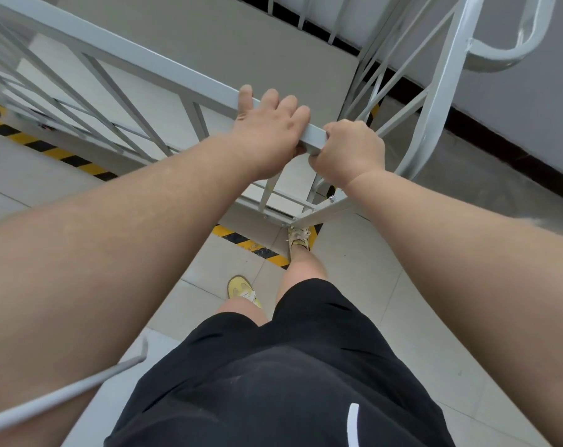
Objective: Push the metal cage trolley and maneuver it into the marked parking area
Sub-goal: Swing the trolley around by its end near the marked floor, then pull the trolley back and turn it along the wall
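The grey metal cage trolley (151, 61) stands in front of me, its barred side wall falling away to the left and its pale floor panel below. My left hand (267, 130) wraps over the top rail near the trolley's corner. Just beside it, my right hand (351, 150) clenches the end of that same rail at the corner post. Yellow-and-black hazard tape (251, 245) marks the parking area on the tiled floor; it runs under the trolley's near bottom corner and shows again at the left (44, 146).
A grey wall with a dark skirting (499, 137) runs along the right. A curved grey tube frame (441, 91) stands next to the trolley's right side. My right foot (299, 237) touches the tape. A thin grey bar (64, 391) crosses the lower left.
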`<act>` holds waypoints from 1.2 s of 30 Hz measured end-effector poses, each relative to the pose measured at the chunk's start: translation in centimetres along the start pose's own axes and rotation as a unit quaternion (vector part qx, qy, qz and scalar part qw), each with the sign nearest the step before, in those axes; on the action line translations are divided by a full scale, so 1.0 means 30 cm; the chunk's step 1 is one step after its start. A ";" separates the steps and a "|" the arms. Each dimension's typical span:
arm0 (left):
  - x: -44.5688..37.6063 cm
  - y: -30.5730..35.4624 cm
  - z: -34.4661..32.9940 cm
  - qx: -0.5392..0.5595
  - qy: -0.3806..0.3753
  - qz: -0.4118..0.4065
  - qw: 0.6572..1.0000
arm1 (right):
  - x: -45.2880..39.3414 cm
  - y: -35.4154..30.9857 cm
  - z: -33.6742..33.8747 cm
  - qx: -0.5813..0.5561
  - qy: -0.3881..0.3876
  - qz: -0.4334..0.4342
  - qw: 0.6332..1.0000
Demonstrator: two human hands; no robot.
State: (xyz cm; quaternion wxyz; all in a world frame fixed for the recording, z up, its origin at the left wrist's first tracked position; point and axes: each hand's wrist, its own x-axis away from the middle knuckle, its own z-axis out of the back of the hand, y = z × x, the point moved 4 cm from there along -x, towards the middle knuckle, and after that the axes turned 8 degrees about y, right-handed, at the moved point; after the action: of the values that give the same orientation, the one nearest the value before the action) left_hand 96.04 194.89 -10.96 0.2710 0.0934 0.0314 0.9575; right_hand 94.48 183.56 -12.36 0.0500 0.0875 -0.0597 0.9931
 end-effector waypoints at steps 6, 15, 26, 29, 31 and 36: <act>0.005 -0.019 -0.001 0.006 0.004 0.009 1.000 | -0.014 -0.014 -0.012 -0.003 0.008 -0.001 1.000; 0.033 -0.002 -0.002 0.002 0.015 0.054 0.998 | -0.007 -0.031 -0.013 -0.015 -0.016 -0.016 1.000; 0.033 0.212 0.082 0.069 0.027 0.198 0.977 | -0.020 0.039 0.044 -0.116 -0.118 0.163 0.973; -0.009 0.331 0.123 0.133 0.066 0.265 0.953 | -0.011 0.176 0.152 -0.059 -0.078 0.247 0.964; -0.052 0.438 0.141 0.158 0.074 0.289 0.941 | -0.013 0.282 0.220 -0.004 -0.045 0.296 0.954; -0.175 0.689 0.103 0.107 -0.008 0.312 0.944 | -0.073 0.547 0.318 0.060 -0.005 0.318 0.946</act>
State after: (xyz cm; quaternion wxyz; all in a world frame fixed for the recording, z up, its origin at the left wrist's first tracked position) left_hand 90.43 174.58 -6.49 -0.0525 0.1347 0.1003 0.9844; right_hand 96.42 165.94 -5.22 -0.2740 0.0716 -0.0253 0.9587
